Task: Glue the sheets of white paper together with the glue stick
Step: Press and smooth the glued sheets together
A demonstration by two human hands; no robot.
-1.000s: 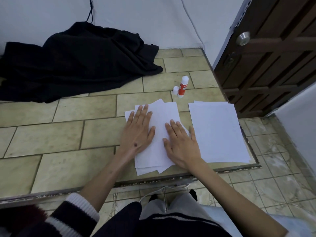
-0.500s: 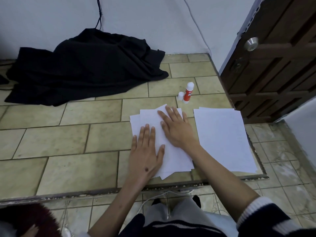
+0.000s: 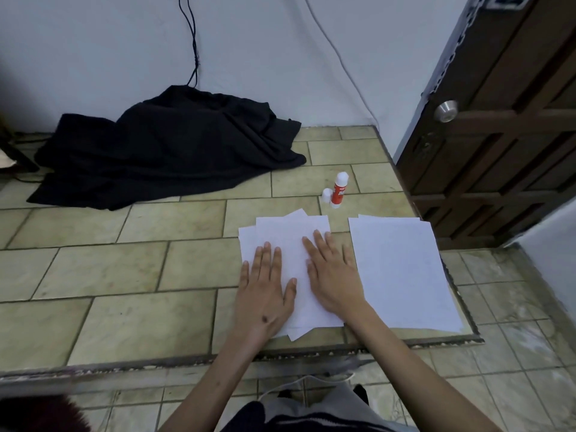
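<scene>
As the right hand [image 3: 335, 280] is sliding back beside the left hand [image 3: 266, 291], both flat palms are pressing the fanned glued sheets [image 3: 290, 232]; the glue stick [image 3: 339, 190] is standing uncapped beyond, suggesting a bond being smoothed.

I see white lettering on the red-bodied, white-ended glue stick [image 3: 338, 190], but it's too small to read.

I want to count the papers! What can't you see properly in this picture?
- Head view: sheets in the messy pile overlap, and the left hand and right hand cover them; no exact count.
- Glue stick label: too small to read.
- Under the black cloth: hidden.
</scene>
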